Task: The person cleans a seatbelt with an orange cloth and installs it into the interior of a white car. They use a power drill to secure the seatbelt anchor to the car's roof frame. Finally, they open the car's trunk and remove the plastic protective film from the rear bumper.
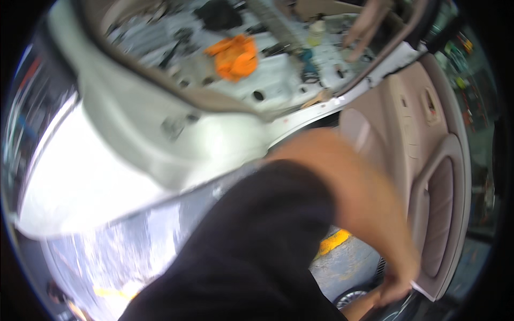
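My left arm, in a black sleeve (251, 235), crosses the view with its elbow bent upward. The bare forearm folds down to the right. My left hand (399, 289) is low beside the bottom edge of an open car door (436, 214) with beige trim. What seems to be my right hand (367, 305) meets it from the lower edge, only partly in view. Motion blur smears the fingers, and I cannot make out anything held. The white car body (209, 139) curves past the elbow on the left.
On the stripped car floor (278, 75) lie an orange cloth (235, 58), a teal power tool (309, 67) and a bottle of yellowish liquid (316, 33). Another person's bare limb (369, 27) reaches inside. A wheel (350, 298) and a yellow floor stripe (333, 242) show below.
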Available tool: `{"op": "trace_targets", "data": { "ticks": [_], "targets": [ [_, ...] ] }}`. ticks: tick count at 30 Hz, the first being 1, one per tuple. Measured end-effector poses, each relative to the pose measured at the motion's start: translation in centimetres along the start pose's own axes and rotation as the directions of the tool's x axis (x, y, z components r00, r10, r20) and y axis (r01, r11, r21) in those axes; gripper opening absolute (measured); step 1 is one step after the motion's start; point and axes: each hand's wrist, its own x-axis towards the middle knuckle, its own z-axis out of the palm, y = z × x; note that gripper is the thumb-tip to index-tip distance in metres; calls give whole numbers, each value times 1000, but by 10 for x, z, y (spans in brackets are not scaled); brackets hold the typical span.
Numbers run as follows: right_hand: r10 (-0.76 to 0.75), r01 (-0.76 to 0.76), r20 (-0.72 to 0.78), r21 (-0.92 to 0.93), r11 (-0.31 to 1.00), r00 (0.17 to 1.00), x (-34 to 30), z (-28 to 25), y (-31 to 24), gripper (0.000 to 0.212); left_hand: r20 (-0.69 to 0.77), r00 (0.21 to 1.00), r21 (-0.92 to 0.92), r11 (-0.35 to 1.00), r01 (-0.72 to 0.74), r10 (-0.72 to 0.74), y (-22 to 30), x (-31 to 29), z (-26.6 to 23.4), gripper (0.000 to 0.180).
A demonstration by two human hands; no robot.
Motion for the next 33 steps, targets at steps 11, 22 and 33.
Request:
{"op": "trace_targets", "data": {
  "ticks": [11,22,33],
  "targets": [
    [-187,192,-47,299,935,981,33,9,-96,57,-64,975,69,973,219,-214,29,44,6,52],
    [-406,245,241,501,830,881,102,-15,-117,60,135,632,-822,270,502,-763,73,-77,190,66],
    [-632,612,303,170,773,714,89,-57,-54,50,125,492,-899,111,423,-862,149,-63,288,67]
  ]
}}
